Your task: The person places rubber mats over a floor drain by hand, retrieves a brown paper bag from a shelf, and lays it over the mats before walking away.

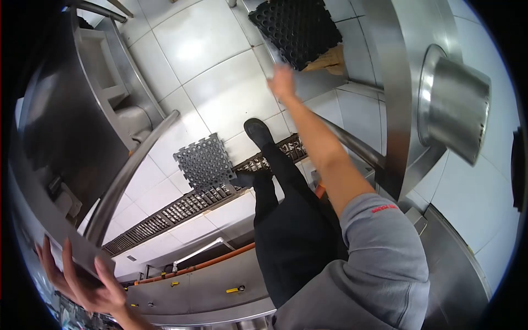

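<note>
My left hand (82,283) is at the lower left, fingers spread and stretched out, right at the corner of a steel table (82,250). My right hand (282,85) reaches far forward at the end of a bare arm. Motion smears it, and I cannot tell how its fingers are set. Closest to it is a black rubber mat with round holes (297,30), lying on a low steel shelf (324,85) over a piece of brown cardboard (328,60). A grey perforated rubber mat (204,162) lies on the floor by my feet.
A slotted floor drain (165,217) crosses the white tiles (203,38) under my shoes (258,132). At right, a steel pot (459,104) rests on a steel counter. Steel table legs (132,176) stand at left. Yellow-handled valves (235,289) line the steel front below.
</note>
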`<action>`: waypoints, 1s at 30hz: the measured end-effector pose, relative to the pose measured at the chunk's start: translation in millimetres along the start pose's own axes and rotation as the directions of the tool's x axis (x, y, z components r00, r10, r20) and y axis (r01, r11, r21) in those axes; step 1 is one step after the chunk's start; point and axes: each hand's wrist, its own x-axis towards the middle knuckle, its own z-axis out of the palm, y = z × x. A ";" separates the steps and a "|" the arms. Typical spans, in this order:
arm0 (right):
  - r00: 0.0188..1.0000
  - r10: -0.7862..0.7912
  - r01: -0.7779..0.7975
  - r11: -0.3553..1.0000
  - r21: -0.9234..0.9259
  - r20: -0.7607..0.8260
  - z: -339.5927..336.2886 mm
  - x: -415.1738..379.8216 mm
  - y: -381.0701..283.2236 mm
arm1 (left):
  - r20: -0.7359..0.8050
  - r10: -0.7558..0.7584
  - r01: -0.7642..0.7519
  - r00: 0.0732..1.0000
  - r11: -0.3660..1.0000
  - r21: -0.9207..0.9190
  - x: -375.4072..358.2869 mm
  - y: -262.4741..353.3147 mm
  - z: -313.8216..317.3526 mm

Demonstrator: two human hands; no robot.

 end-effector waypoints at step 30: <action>0.950 -0.307 0.312 0.944 -0.106 0.057 24.6 -3.4 -5.4 | 0.056 -0.134 0.132 0.989 0.990 0.045 -13.6 -2.5 1.3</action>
